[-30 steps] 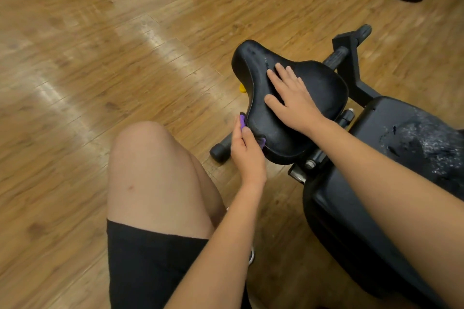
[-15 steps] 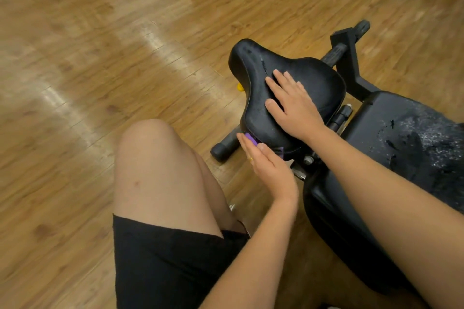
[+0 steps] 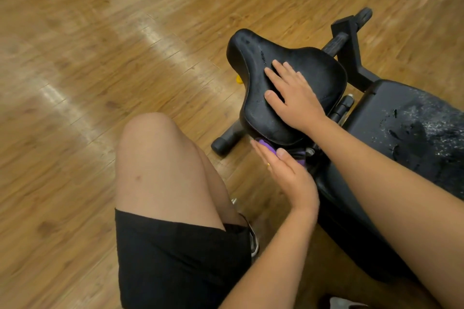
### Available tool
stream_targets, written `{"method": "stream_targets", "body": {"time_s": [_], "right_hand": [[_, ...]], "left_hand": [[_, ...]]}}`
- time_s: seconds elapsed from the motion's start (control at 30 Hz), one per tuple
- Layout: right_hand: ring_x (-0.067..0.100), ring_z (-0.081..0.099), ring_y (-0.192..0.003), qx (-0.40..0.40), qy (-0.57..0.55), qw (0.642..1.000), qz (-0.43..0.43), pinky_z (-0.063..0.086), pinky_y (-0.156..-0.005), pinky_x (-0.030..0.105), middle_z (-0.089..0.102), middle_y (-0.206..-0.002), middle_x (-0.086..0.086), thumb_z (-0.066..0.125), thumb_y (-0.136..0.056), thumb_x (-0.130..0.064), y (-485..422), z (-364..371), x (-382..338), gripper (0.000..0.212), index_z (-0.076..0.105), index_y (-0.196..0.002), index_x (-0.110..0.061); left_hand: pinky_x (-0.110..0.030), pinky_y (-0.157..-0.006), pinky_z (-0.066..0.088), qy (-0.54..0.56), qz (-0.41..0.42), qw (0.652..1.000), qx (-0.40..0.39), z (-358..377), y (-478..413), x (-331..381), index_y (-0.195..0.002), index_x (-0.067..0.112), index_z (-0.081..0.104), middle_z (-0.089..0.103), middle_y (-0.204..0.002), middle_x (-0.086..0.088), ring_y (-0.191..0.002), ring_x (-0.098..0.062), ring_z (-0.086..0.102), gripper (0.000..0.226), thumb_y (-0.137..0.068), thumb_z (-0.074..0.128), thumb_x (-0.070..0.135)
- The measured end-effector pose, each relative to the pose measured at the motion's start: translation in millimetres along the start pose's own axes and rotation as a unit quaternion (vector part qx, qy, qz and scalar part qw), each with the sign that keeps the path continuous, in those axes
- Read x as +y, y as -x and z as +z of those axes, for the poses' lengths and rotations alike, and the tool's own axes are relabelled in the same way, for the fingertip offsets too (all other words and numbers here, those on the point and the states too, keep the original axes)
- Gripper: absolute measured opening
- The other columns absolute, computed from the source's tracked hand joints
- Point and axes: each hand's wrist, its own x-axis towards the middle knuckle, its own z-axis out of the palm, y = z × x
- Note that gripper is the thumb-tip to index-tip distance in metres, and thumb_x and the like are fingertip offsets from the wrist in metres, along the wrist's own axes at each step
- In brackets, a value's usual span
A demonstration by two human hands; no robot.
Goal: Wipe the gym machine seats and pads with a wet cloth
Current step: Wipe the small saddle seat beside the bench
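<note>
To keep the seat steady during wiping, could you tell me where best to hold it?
Probably the wide rear half of the seat, from above: it is broad and nearly flat, so the right hand lies flat on it while the left hand presses the purple cloth under its near edge.

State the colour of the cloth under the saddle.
Purple; the small cloth shows best in the head view.
</note>
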Motion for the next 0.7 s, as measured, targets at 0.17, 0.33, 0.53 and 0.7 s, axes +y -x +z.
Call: {"method": "stream_targets", "body": {"time_s": [0.17,0.33,0.53,0.7], "right_hand": [[0.017,0.005,-0.152,0.000,-0.003,1.000,0.004,0.006,-0.122,0.041,0.013,-0.165,-0.003,0.029,-0.103,-0.046,0.4,2.6,-1.0,0.057,0.024,-0.156,-0.025],[0.017,0.006,-0.152,0.008,-0.001,1.000,0.006,0.006,-0.122,0.041,0.013,-0.164,-0.003,0.030,-0.103,-0.045,5.0,4.0,0.7,0.057,0.024,-0.156,-0.024],[0.016,0.004,-0.152,0.008,-0.001,1.000,0.008,0.005,-0.123,0.041,0.012,-0.165,-0.004,0.029,-0.103,-0.046,2.9,4.0,1.2,0.057,0.023,-0.156,-0.026],[0.015,0.005,-0.152,0.008,-0.004,1.000,0.006,0.006,-0.123,0.040,0.013,-0.165,-0.005,0.030,-0.103,-0.047,-0.5,4.4,3.5,0.057,0.024,-0.155,-0.027]], "left_hand": [[-0.038,-0.124,0.020,-0.008,-0.006,1.000,-0.021,-8.3,-8.1,8.7,-0.150,0.040,0.004,0.012,-0.165,0.014,-0.148,0.001,0.016,0.050,-0.109,0.027,0.026],[-0.012,-0.061,0.051,0.055,-0.038,0.997,-0.030,-27.4,-70.6,20.7,-0.156,0.023,0.026,0.034,-0.157,0.006,-0.114,-0.010,0.061,0.047,-0.109,0.028,0.022],[-0.017,-0.039,0.039,0.000,-0.061,0.993,-0.104,-39.4,-130.4,25.8,-0.141,0.025,0.052,0.063,-0.118,-0.025,-0.068,-0.021,0.059,0.038,-0.108,0.034,0.025],[-0.018,-0.042,0.043,-0.056,-0.053,0.985,-0.157,-43.8,-141.3,42.3,-0.134,0.022,0.057,0.061,-0.075,0.003,-0.046,-0.004,0.048,0.034,-0.108,0.035,0.022]]}}
